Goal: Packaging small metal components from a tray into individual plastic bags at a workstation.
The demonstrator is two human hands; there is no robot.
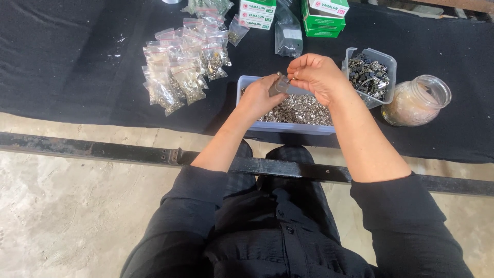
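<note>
Left hand point(257, 97): grips small bag point(279, 84) over tray point(288, 127) to catch spills | Right hand point(315, 74): fingers pinched at bag mouth, 12 o'clock | Filled bags point(182, 69): 10 o'clock

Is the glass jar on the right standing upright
No, the glass jar lies tilted on its side on the black cloth, its open mouth facing up and right.

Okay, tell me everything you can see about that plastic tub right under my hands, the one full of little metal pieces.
The tub is a shallow rectangular container of clear, bluish plastic, standing upright and uncovered on the black cloth. Small shiny silver metal pieces fill it. A smaller clear tub of darker metal parts sits at its right. The left hand and right hand are above it; whether either touches it is unclear.
</note>
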